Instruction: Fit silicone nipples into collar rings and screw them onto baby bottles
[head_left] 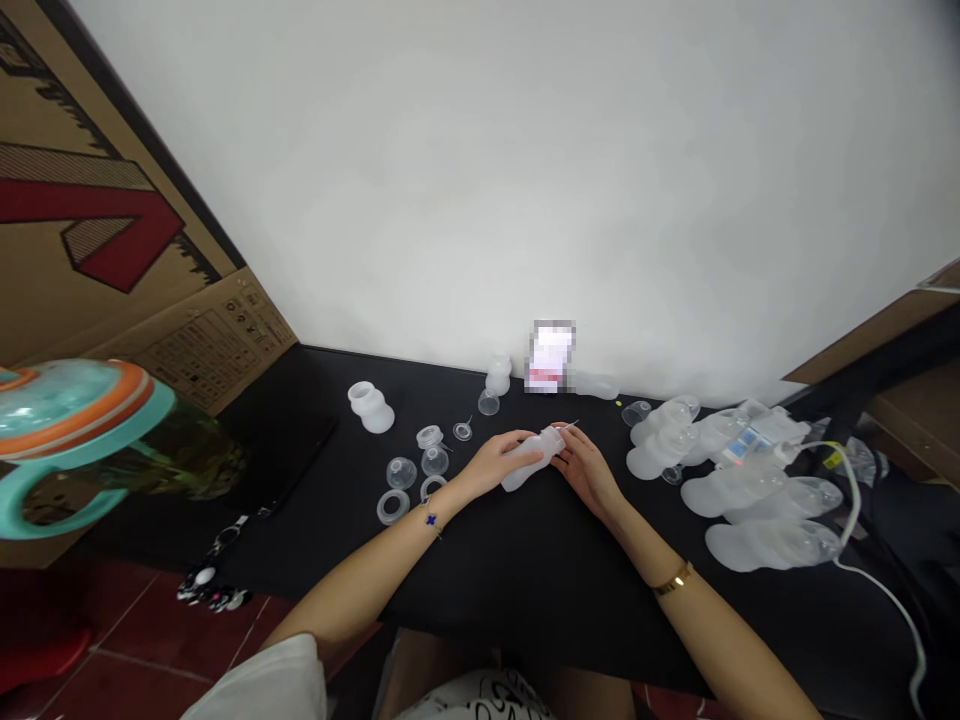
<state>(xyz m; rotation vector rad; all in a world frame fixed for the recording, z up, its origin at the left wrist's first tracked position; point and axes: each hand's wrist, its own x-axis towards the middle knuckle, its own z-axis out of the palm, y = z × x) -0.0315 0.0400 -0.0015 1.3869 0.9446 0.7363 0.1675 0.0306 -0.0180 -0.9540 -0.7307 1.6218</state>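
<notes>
Black worktop (495,590) against white wall (495,190). Frosted baby bottle (550,442), tilted, over worktop's middle: left hand (489,464), fingers pinching body; right hand (589,470), fingers bent at neck, grip unclear. Risk: smooth bottle slipping should left fingers slacken.

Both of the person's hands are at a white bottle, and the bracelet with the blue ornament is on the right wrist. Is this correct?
Not quite: the bracelet with the blue ornament is on the left wrist, as the head view shows. The left hand and right hand are indeed at the white bottle.
</notes>
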